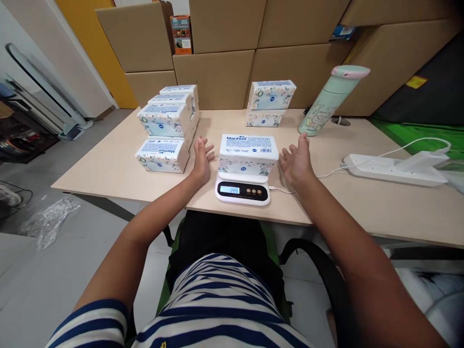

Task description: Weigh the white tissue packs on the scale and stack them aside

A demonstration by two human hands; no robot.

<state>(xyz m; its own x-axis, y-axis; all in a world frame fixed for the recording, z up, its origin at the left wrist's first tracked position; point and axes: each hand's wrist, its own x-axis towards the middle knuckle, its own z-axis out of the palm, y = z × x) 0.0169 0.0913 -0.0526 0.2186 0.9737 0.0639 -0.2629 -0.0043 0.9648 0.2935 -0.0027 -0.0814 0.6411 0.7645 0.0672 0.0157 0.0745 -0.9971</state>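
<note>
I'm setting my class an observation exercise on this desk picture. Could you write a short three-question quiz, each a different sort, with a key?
1. Choose one: how many packs high is the small tissue pile behind the scale?
A) one
B) two
C) five

2. True or false: the power strip lies to the left of the scale.

3. Fill in the gap: the tissue pack on the scale is between the left hand and the ____.

Key:
1. B
2. False; the power strip lies to its right.
3. right hand
</note>
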